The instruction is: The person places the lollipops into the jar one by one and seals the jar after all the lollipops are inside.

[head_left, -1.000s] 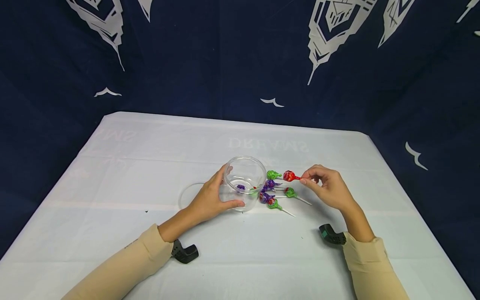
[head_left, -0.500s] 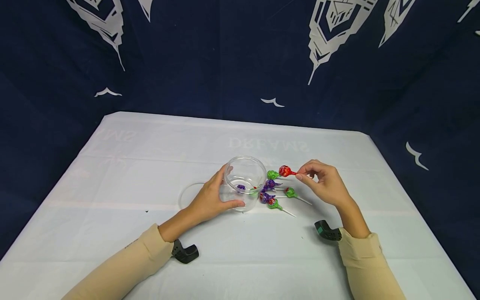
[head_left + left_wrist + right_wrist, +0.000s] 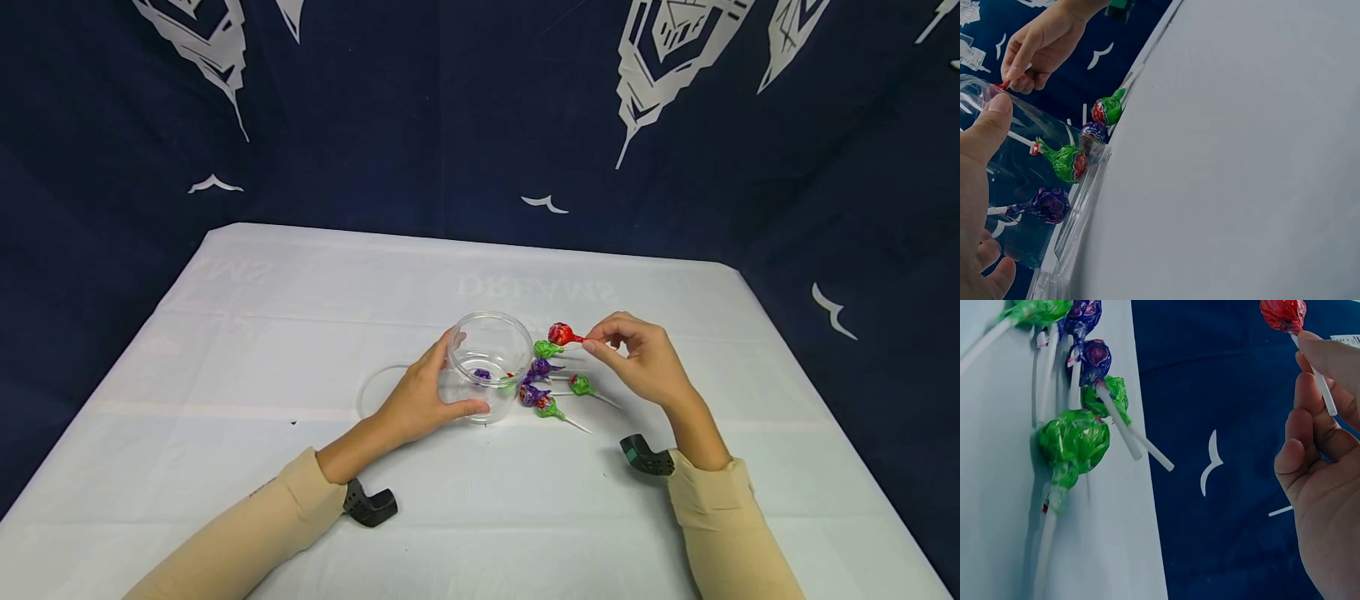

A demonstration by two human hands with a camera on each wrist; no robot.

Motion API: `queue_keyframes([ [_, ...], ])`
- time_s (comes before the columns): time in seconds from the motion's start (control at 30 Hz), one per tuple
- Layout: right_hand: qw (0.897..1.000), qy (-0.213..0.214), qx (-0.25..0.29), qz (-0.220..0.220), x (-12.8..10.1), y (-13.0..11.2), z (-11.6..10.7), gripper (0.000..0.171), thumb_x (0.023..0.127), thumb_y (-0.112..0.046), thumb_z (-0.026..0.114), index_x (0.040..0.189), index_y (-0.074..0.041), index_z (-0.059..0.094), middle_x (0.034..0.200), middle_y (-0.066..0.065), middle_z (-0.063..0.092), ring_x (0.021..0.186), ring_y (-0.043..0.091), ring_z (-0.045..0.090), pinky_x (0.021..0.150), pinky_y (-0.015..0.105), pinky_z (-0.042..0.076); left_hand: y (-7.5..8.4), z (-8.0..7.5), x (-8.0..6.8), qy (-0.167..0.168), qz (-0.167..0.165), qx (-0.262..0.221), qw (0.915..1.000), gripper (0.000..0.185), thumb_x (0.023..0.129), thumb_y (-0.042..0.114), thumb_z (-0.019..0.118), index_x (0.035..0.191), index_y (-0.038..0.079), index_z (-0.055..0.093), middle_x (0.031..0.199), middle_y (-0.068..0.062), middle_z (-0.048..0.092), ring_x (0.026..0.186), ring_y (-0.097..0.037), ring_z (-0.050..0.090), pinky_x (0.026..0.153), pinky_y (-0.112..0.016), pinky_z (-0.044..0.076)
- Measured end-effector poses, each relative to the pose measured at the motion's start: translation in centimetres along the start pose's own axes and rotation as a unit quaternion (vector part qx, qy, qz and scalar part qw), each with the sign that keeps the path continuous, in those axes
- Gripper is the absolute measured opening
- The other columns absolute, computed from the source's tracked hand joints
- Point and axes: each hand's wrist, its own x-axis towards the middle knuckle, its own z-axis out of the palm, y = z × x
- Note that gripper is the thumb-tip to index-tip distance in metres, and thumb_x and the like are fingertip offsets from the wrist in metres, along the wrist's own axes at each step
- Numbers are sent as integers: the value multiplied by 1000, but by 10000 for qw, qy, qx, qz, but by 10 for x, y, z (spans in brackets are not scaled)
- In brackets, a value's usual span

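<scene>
Red foil-wrapped lollipop (image 3: 558,334): lifted off the surface, at 3 o'clock of the jar's rim, its white stick pinched in the right hand (image 3: 641,364) grip.
Clear round plastic jar (image 3: 489,360): upright at centre, left hand (image 3: 417,399) grip curled round its wall.
Done: a purple lollipop (image 3: 482,375) and at least one more lie inside.
Left: five green and purple lollipops (image 3: 551,385) on the white surface (image 3: 300,317), at the jar's 3 to 4 o'clock.
Clear round lid (image 3: 372,389): flat at the jar's 9 o'clock.

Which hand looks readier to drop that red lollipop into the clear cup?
The right hand, probably: it already pinches the red lollipop by its stick, raised beside the clear cup. The left hand grips the cup.
</scene>
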Motion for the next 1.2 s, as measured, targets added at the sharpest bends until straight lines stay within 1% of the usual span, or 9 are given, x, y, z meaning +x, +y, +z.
queue_keyframes([
  [0.07, 10000, 17, 34, -9, 1, -1, 1, 11, 80, 17, 71, 81, 6, 68, 78, 13, 64, 73, 9, 48, 62, 26, 41, 0, 0, 0, -2, 3, -4, 10000, 110, 72, 37, 89, 156, 11, 24, 146, -13, 46, 118, -30, 56, 101, -47, 46],
  [0.27, 9999, 44, 110, -81, 4, -3, 3, 11, 80, 17, 71, 81, 6, 68, 78, 14, 64, 73, 9, 48, 63, 25, 41, 0, 0, 0, -14, -25, -8, 10000, 110, 72, 37, 89, 156, 10, 24, 147, -13, 46, 119, -30, 56, 101, -47, 45],
  [0.4, 9997, 87, 182, -113, 6, 13, 8, 12, 80, 16, 72, 82, 5, 69, 79, 13, 65, 74, 9, 48, 64, 23, 41, 0, 0, 0, -16, -37, 1, 10000, 109, 73, 37, 89, 156, 10, 24, 147, -13, 46, 119, -30, 56, 101, -47, 45],
  [0.47, 9996, 109, 238, -130, 7, 13, 9, 12, 80, 17, 71, 81, 6, 68, 79, 13, 65, 75, 8, 48, 64, 23, 40, 0, 0, 0, 6, -7, 14, 10000, 108, 73, 37, 89, 156, 10, 24, 146, -13, 47, 118, -31, 57, 101, -47, 46],
  [0.53, 9994, 124, 288, -169, 8, 9, 9, 12, 79, 18, 71, 81, 7, 68, 79, 13, 64, 75, 8, 48, 65, 23, 40, 0, 0, 0, 29, 34, 25, 10000, 108, 73, 37, 89, 155, 10, 25, 146, -13, 47, 118, -30, 57, 101, -47, 46],
  [0.63, 9990, 137, 365, -223, 11, -8, 7, 11, 79, 20, 69, 80, 10, 67, 77, 14, 63, 74, 7, 48, 64, 21, 40, -1, 0, 0, 30, 58, 26, 10000, 108, 72, 36, 89, 155, 11, 25, 145, -12, 48, 118, -29, 57, 101, -46, 45],
  [0.7, 9986, 161, 424, -261, 11, -9, 8, 11, 79, 21, 68, 80, 11, 66, 77, 12, 63, 74, 7, 48, 65, 20, 40, -1, 0, 1, 23, 59, 33, 10000, 109, 72, 37, 90, 156, 11, 24, 145, -12, 48, 119, -28, 57, 102, -46, 45],
  [0.93, 9968, 209, 712, -285, 12, 19, 17, 15, 77, 22, 69, 80, 7, 68, 78, 9, 64, 75, 9, 48, 66, 19, 40, -2, 0, 0, 47, 83, 63, 9999, 109, 72, 37, 89, 155, 11, 25, 145, -12, 49, 119, -28, 57, 102, -46, 45],
  [1.2, 9935, 202, 1042, -402, 15, 21, 21, 12, 81, 16, 71, 82, 4, 70, 81, 2, 65, 75, 12, 50, 64, 22, 41, -1, 0, 0, 48, 85, 55, 9999, 109, 72, 36, 89, 155, 10, 25, 146, -12, 48, 117, -29, 57, 100, -47, 46],
])
